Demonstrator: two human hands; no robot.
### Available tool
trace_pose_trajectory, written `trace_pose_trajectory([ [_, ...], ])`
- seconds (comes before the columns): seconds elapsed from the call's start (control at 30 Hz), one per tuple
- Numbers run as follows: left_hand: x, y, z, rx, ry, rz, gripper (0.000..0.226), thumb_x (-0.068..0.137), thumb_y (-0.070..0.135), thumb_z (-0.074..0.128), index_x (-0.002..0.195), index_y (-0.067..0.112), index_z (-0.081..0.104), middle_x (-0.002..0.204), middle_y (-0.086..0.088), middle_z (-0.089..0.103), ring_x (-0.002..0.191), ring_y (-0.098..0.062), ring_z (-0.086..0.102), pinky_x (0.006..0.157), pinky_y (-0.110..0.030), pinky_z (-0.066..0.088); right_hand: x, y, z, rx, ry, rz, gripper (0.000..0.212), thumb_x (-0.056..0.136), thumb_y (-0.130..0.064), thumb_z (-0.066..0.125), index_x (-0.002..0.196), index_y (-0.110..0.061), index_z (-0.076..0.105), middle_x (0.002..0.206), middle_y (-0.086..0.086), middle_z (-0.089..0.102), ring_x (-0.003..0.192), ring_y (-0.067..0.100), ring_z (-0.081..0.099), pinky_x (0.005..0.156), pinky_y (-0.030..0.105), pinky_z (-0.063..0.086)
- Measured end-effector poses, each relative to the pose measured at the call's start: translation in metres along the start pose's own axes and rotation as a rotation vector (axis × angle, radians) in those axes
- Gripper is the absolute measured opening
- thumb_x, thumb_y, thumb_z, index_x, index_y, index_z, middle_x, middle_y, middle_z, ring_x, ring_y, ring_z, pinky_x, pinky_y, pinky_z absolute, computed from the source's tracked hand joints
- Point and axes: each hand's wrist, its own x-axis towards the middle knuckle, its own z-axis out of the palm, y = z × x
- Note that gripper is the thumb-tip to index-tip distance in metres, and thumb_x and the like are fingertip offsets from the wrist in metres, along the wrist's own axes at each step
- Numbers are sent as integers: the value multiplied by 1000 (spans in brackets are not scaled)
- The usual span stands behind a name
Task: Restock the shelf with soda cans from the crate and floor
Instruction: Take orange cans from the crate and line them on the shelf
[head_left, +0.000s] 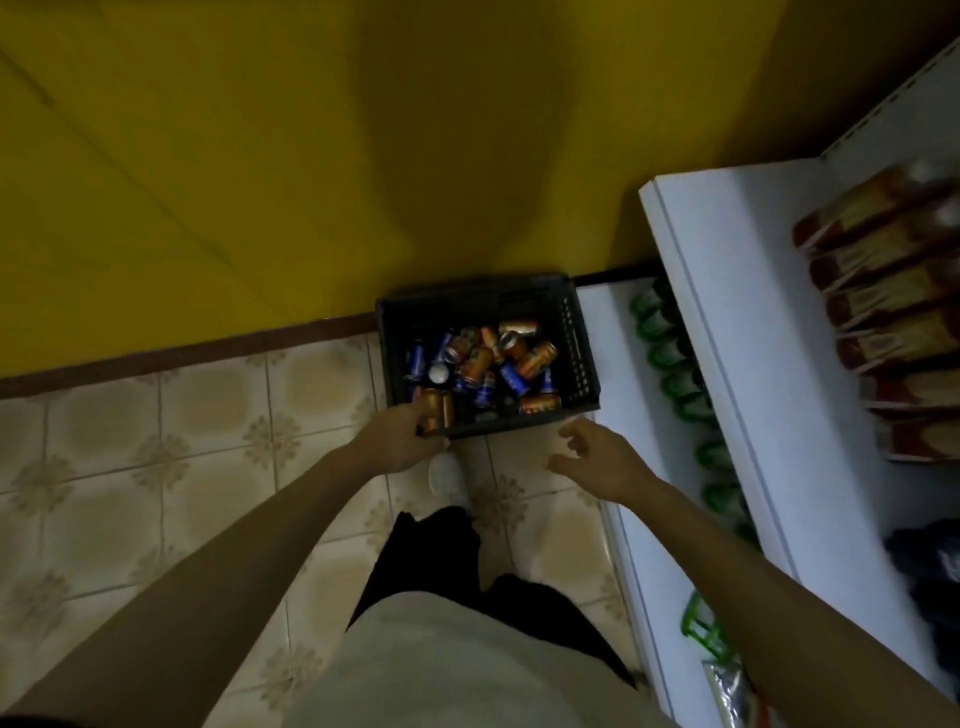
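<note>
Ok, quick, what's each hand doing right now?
Left hand: holding an orange can at the near edge of the crate.
Right hand: open, holding nothing.

L hand (397, 439) gripping can (437, 412), R hand (602, 462) splayed

Dim, underexposed view. A broad soft shadow darkens the yellow wall (441, 130) at top centre. The white shelf (727, 322) at right is brightest. Edges bend with wide-angle distortion; packets (883, 291) at right are blurred.

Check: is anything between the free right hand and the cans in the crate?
Nothing visible. The right hand hovers open beside the near rim of the crate; the cans lie loose under its open top. It only has to clear that rim.
</note>
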Motion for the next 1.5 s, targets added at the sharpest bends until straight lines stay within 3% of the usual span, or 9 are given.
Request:
trace_pose_trajectory([
  [0.17, 77, -30, 22, -116, -68, -67, 48, 96, 30, 55, 138, 10, 43, 136, -10, 51, 120, -27, 52, 99, -36, 43, 96, 22, 14, 194, 7, 189, 34, 88, -28, 67, 118, -16, 56, 117, 8, 61, 97, 19, 57, 78, 25, 45],
  [0.37, 186, -84, 74, -334, -23, -254, 34, 90, 25, 64, 120, 11, 57, 109, -4, 59, 99, -20, 59, 78, -25, 44, 231, 62, 54, 368, -22, 319, 13, 91, -16, 62, 101, -8, 63, 85, 3, 63, 67, 15, 62, 55, 18, 48],
  [0.53, 297, -119, 124, -429, 37, -268, 35, 91, 18, 62, 124, 9, 56, 107, 1, 57, 97, -14, 56, 83, -23, 44, 380, 91, 108, 412, -46, 303, 14, 88, -22, 67, 83, -11, 61, 93, 16, 64, 98, 37, 64, 91, 47, 51],
  [0.63, 379, -134, 155, -532, 106, -266, 44, 88, 13, 65, 129, 10, 49, 113, 0, 57, 97, -14, 58, 67, -11, 44, 468, 105, 136, 448, -4, 266, 27, 90, -31, 65, 87, -4, 62, 97, 21, 64, 94, 36, 63, 85, 46, 53],
  [0.7, 433, -145, 175, -523, 164, -222, 53, 87, 19, 67, 134, 12, 44, 116, 1, 57, 107, -17, 57, 78, -19, 46, 520, 109, 149, 423, 39, 241, 29, 89, -39, 63, 93, -10, 61, 106, 14, 60, 100, 29, 60, 78, 37, 51],
  [0.8, 497, -158, 200, -550, 224, -196, 72, 86, 23, 68, 146, 14, 29, 137, -8, 47, 123, -24, 49, 96, -31, 41, 581, 115, 172, 525, 92, 230, 67, 85, -38, 69, 141, -13, 42, 139, 6, 50, 126, 27, 50, 101, 42, 45],
  [0.93, 544, -165, 216, -569, 281, -197, 81, 85, 26, 66, 150, 14, 20, 145, -14, 31, 127, -29, 44, 104, -42, 42, 629, 113, 190, 552, 144, 221, 83, 80, -36, 75, 146, -15, 30, 142, 8, 47, 126, 29, 49, 100, 40, 45],
  [1.27, 410, -111, 170, -922, 126, -260, 75, 59, 59, 72, 124, 30, 47, 119, 2, 63, 104, -12, 65, 84, -31, 56, 496, 112, 134, 1079, -143, 475, 62, 75, -28, 77, 129, -14, 50, 124, 11, 61, 106, 28, 63, 75, 41, 58],
  [1.5, 262, 0, 118, -1289, -19, -480, 45, 75, 37, 75, 115, 28, 58, 114, -5, 68, 98, -24, 68, 76, -37, 59, 308, 94, 55, 1274, -322, 429, 33, 90, -29, 60, 121, -17, 59, 110, 8, 69, 99, 21, 65, 80, 33, 52],
])
